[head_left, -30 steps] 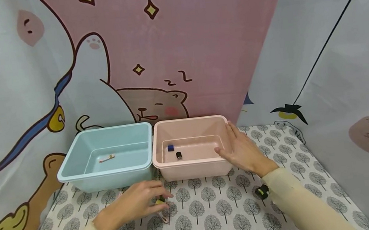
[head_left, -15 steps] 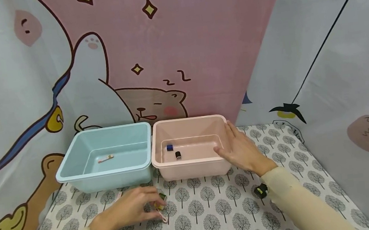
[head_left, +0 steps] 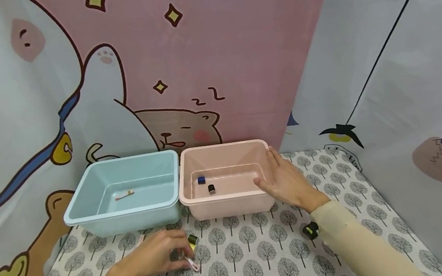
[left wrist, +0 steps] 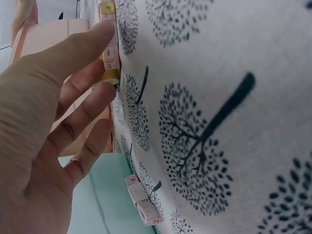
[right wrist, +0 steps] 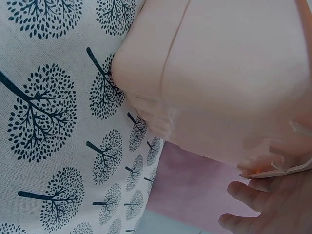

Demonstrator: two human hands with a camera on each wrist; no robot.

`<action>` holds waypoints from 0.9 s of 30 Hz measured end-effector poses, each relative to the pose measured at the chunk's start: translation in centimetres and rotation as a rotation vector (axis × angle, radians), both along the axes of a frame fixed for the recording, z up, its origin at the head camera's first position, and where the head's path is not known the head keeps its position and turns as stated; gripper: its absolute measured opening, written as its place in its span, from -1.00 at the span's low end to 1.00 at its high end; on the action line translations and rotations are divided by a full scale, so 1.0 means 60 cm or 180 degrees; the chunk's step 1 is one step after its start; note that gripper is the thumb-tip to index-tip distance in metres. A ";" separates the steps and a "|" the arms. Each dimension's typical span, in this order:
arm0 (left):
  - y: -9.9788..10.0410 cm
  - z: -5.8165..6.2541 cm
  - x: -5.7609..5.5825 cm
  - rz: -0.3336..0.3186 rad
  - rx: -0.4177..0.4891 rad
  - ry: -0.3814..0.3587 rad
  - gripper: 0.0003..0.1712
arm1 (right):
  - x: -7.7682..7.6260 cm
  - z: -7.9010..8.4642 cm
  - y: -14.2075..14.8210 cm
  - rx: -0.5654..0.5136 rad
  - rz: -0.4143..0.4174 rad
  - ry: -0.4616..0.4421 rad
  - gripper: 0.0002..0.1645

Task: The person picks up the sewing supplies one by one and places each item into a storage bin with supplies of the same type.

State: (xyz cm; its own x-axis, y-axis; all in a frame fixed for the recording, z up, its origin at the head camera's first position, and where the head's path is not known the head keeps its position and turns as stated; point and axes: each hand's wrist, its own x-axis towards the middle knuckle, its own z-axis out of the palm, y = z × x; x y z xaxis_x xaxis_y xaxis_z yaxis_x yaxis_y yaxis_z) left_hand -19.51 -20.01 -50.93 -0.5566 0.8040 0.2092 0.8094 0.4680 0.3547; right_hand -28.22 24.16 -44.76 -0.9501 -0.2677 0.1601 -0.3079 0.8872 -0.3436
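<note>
My left hand (head_left: 158, 255) is low over the cloth in front of the bins. Its thumb and finger pinch a short, pink-and-white piece of measuring tape (left wrist: 111, 54) with printed numbers and a metal end. Just past the fingertips lies a dark green spool (head_left: 193, 239) with yellow beside it, partly behind the hand. My right hand (head_left: 288, 180) rests on the right rim of the pink bin (head_left: 228, 204), fingers straight along the outside and thumb over the inside. Inside this bin lie a blue spool (head_left: 201, 180) and a black spool (head_left: 211, 189).
Left of the pink bin stands a light blue bin (head_left: 133, 223) holding a small tape piece (head_left: 124, 195). Another tape piece (left wrist: 142, 200) lies on the tree-print cloth (head_left: 254, 260) near its front. A cartoon backdrop (head_left: 253, 62) rises behind both bins.
My left hand has drawn back slightly left, its fingers closing on the tape piece, whose looped end now points clear of them. The right hand stays on the rim. The head view has shifted a little.
</note>
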 end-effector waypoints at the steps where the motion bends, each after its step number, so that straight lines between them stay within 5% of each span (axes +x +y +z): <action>1: 0.000 -0.001 0.000 -0.0004 -0.0014 0.0056 -0.75 | 0.000 0.001 0.000 0.0001 -0.0005 0.0006 0.38; 10: 0.002 0.003 -0.002 0.0093 -0.0190 0.0175 -0.73 | -0.001 0.005 -0.001 -0.0025 -0.0016 0.0027 0.39; 27: 0.008 0.006 0.005 -0.0009 -0.0070 0.0189 -0.81 | 0.004 -0.003 0.001 0.0007 -0.0005 0.0078 0.38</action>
